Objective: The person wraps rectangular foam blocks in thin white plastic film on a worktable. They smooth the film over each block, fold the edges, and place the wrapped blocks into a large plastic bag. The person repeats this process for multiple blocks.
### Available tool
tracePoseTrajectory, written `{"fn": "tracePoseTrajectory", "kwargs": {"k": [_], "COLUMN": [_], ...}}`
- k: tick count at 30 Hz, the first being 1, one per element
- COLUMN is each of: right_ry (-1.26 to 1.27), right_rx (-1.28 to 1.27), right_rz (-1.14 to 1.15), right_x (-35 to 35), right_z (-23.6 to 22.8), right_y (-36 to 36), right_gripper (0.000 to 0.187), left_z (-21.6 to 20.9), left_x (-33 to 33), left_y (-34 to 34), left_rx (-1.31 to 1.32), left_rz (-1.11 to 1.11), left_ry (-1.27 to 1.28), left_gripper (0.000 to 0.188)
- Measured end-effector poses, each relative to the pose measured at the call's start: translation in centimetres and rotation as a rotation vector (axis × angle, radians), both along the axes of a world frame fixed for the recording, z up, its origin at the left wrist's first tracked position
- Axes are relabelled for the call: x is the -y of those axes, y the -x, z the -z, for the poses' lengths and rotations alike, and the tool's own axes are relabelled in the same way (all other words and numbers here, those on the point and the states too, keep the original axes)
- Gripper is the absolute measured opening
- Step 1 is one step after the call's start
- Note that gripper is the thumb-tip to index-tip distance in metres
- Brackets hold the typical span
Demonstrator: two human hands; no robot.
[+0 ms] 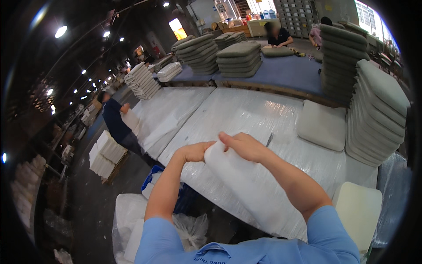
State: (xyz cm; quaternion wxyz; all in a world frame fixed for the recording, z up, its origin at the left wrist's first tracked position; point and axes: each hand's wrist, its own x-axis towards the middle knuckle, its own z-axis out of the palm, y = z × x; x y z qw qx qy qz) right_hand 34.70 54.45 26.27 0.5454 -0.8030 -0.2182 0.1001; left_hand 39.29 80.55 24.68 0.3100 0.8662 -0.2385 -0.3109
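Both my hands are at the far end of a long white cushion-like piece [239, 182], which slants from the middle of the table toward my body. My left hand [197, 152] has its fingers curled at the left corner of that end. On the right corner, my right hand [242, 146] grips with the thumb raised and the fingers bent over the edge. The fingertips of both hands are partly hidden by the white piece. Under it lies the table [233, 110], covered in shiny clear film.
A single grey cushion [321, 125] lies right of my hands, beside a tall cushion stack [377, 114]. More stacks [239, 59] stand on the blue far table [285, 72]. A cream foam block [358, 211] is near my right elbow. One person [118, 116] stands left; others sit beyond.
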Motion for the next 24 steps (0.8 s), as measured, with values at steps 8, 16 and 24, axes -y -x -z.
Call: {"fn": "tracePoseTrajectory", "kwargs": {"k": [8,16,24], "right_ry": [0.168,-0.600,-0.824], "right_rx": [0.162,-0.260,-0.416], "right_rz": [0.050,0.247,0.200], "right_x": [-3.9,-6.8,-9.3], "right_z": [0.5,8.5,10.1], "right_y": [-2.7,-0.9,0.1], "right_gripper": [0.046,0.026,0.028], "left_z": [0.4,1.0,3.0], "left_x": [-1.5,-5.2,0.4], "left_y": [0.2,2.4,8.8], "left_rx": [0.057,-0.267,0.103], "left_rz": [0.079,-0.051,-0.624], "left_ry": [-0.092,0.427,0.823], "left_gripper": [0.065,0.089,0.085]}}
